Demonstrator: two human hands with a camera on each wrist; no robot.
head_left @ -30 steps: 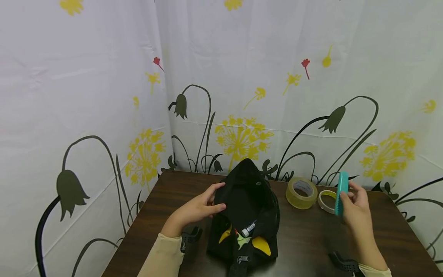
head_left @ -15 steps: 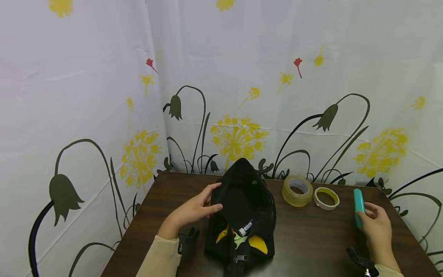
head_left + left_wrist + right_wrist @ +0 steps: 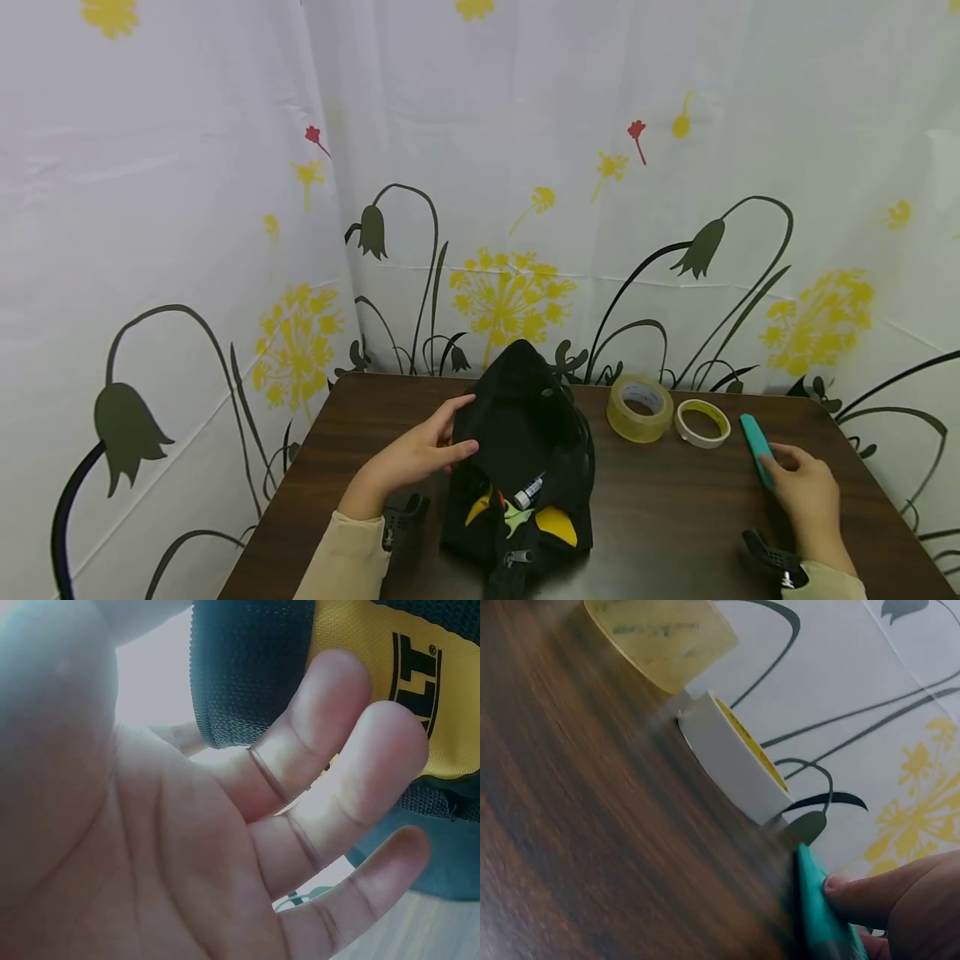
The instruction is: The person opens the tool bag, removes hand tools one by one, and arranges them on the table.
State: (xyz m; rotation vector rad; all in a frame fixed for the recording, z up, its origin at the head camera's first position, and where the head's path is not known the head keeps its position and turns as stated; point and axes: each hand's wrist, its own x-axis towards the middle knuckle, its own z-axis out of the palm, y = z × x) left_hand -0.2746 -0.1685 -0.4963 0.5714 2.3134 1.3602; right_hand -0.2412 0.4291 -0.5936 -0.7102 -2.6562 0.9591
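Note:
In the head view an open black zip bag (image 3: 517, 433) stands on the brown table, its mouth facing me. My left hand (image 3: 412, 467) holds the bag's left rim between thumb and fingers. The left wrist view shows the bag's yellow panel (image 3: 367, 645) with black lettering beside the fingers. Inside the bag lie a small white-and-dark tube (image 3: 528, 492) and a pale green piece (image 3: 516, 518). At the right, my right hand (image 3: 810, 496) pinches a slim turquoise object (image 3: 756, 442) low at the tabletop; its kind is unclear.
A wide roll of clear yellowish tape (image 3: 637, 425) and a narrower white tape roll (image 3: 701, 437) sit near the table's back edge, between bag and right hand. Behind the table (image 3: 660, 508) hangs a white curtain (image 3: 570, 100) printed with flowers.
My right hand has carried the turquoise object away from beside the white tape roll, rightwards and down to the tabletop, where it now slants. The left hand has stayed on the bag's rim.

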